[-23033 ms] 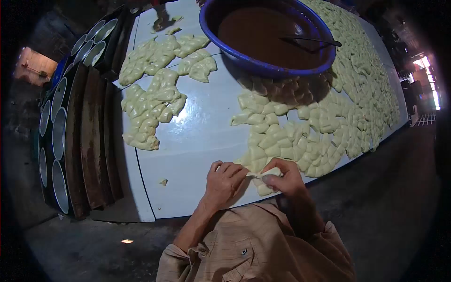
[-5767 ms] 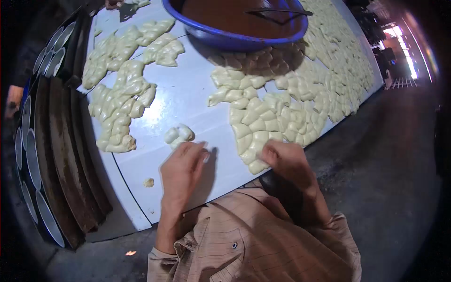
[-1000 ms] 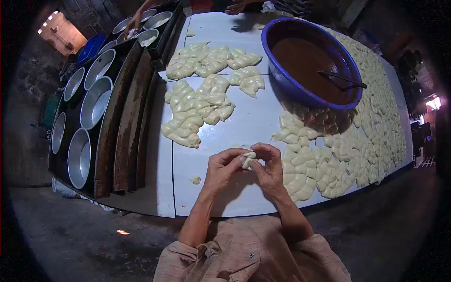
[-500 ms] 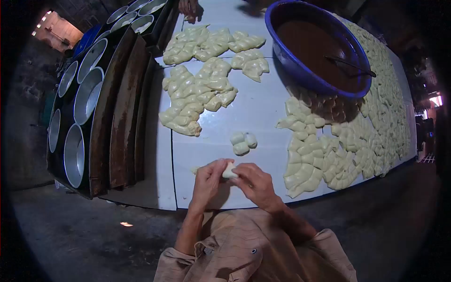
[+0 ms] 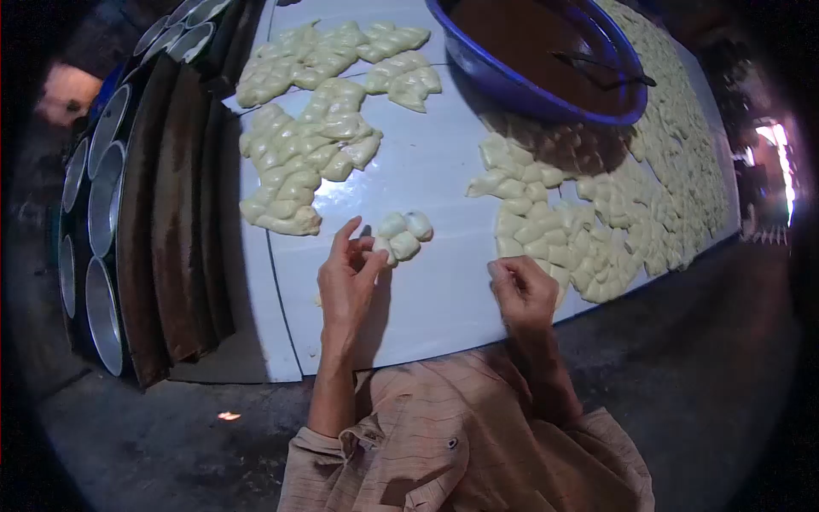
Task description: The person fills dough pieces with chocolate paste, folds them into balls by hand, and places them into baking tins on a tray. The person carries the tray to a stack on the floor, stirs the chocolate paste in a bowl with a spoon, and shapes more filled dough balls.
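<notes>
A small cluster of several pale dough balls (image 5: 403, 245) sits on the white tabletop (image 5: 426, 299) in front of me. My left hand (image 5: 344, 277) is at the cluster's left side, fingers apart, its thumb and fingertips touching or nearly touching the nearest ball. Over to the right, my right hand (image 5: 522, 294) is closed with curled fingers at the near left edge of a wide spread of dough pieces (image 5: 554, 230). Whatever its fingers may hold is hidden. More dough in joined lumps (image 5: 299, 162) lies on the left of the table.
A large blue basin (image 5: 465, 64) of brown liquid stands at the back, a dark-handled utensil (image 5: 606, 68) resting in it. Round metal tins (image 5: 104, 200) in dark racks (image 5: 175, 213) line the left. The table's near edge runs just before my body.
My hands have parted from the dough piece they held together. The left moved forward to the cluster, which has gained a ball; the right moved to the dough on the right. The view shifted.
</notes>
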The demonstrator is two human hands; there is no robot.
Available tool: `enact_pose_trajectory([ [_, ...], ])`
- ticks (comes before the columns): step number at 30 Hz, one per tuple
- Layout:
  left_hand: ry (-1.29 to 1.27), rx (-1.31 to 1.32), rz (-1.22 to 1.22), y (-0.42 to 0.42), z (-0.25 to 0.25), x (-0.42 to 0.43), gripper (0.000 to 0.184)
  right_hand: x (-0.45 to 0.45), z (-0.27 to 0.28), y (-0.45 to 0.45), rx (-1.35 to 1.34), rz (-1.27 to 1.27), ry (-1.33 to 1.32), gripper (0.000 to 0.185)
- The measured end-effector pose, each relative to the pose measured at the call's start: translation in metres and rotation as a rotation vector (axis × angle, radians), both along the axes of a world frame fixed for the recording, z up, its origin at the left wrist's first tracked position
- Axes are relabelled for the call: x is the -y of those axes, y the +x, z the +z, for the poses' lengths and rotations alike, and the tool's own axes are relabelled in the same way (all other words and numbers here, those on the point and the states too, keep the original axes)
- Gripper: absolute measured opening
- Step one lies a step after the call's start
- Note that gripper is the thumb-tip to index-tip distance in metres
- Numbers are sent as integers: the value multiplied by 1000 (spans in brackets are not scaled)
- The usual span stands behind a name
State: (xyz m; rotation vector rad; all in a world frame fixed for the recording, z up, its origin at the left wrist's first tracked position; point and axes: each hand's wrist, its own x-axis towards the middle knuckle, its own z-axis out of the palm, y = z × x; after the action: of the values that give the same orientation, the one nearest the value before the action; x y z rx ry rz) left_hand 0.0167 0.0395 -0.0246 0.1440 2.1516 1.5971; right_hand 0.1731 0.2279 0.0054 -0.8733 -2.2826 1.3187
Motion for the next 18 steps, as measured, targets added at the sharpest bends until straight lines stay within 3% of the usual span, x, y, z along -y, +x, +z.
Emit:
enact_pose_trajectory([
  [1,12,-34,-27,-2,-5,-2,60,-11,13,14,45,-85,-95,11],
  [3,-45,-4,-30,-1,14,-8,61,-31,35,44,410,-140,3,24],
  [6,-139,-184,-39,7,18,-11,59,-23,39,73,672,9,283,35],
  [8,-281,-474,-95,12,21,-14,54,-3,23,79,571,-74,342,40],
  [10,-206,-721,-219,18,29,-29,44,11,-2,77,467,-113,469,40],
  [11,-162,-800,-331,21,34,-37,41,10,-12,82,425,-107,406,38],
  [14,-85,-659,-729,51,34,-64,39,-4,-13,99,387,-45,247,23],
  [17,60,-705,-1024,72,22,-95,40,-34,-13,120,-22,-131,-211,18],
  [18,72,-724,-1058,80,15,-104,39,-37,-2,123,4,-307,-540,24],
])
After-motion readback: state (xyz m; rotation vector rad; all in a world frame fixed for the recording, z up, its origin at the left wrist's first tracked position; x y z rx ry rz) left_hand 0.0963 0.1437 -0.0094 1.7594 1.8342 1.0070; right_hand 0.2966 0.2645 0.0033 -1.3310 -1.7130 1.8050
